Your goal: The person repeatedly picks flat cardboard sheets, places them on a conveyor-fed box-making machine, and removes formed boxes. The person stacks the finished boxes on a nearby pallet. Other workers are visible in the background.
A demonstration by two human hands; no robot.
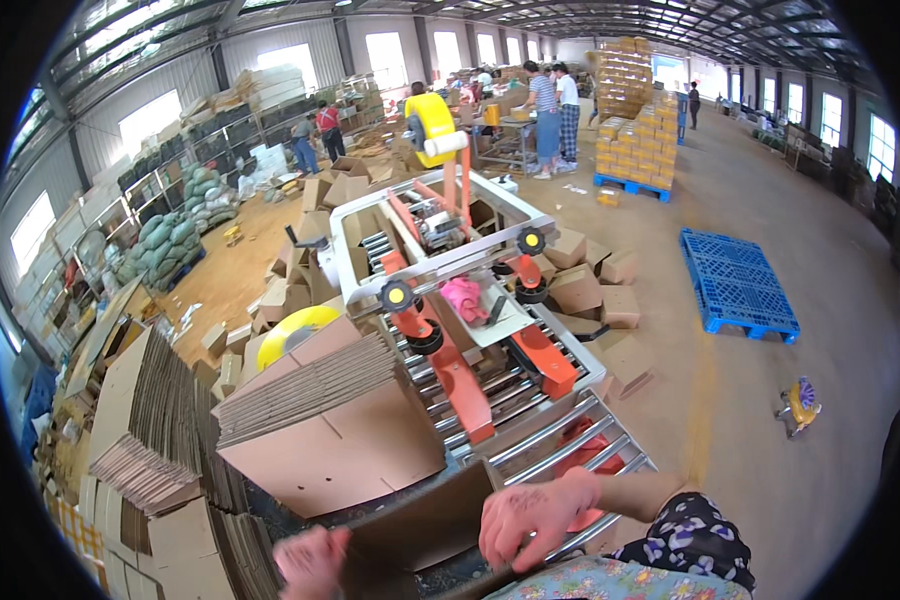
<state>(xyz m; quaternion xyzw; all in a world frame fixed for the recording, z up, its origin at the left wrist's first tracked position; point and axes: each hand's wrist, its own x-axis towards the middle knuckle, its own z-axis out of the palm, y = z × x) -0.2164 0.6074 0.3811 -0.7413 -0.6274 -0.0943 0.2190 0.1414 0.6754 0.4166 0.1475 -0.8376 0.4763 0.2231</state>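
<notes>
A brown cardboard box point(415, 525) stands in front of me at the near end of the roller conveyor, one long wall upright. My right hand point(535, 517) is at its right end, with fingers bent down and closed at the cardboard. At the box's left end is my left hand point(312, 562), slightly smeared and cut by the lower edge; its grip is unclear. Just beyond, a thick stack of folded flat cartons point(330, 430) leans on its side. The conveyor rollers point(560, 455) run from beside my right hand toward a carton-sealing machine point(440, 230) with orange side guides.
More flat cartons point(155, 420) fill the left side. A yellow tape roll point(432, 125) tops the machine. Loose boxes point(580, 285) lie around it. A blue pallet point(738, 280) and a small yellow wheeled object point(800, 408) are on the floor at right. Several people stand farther back.
</notes>
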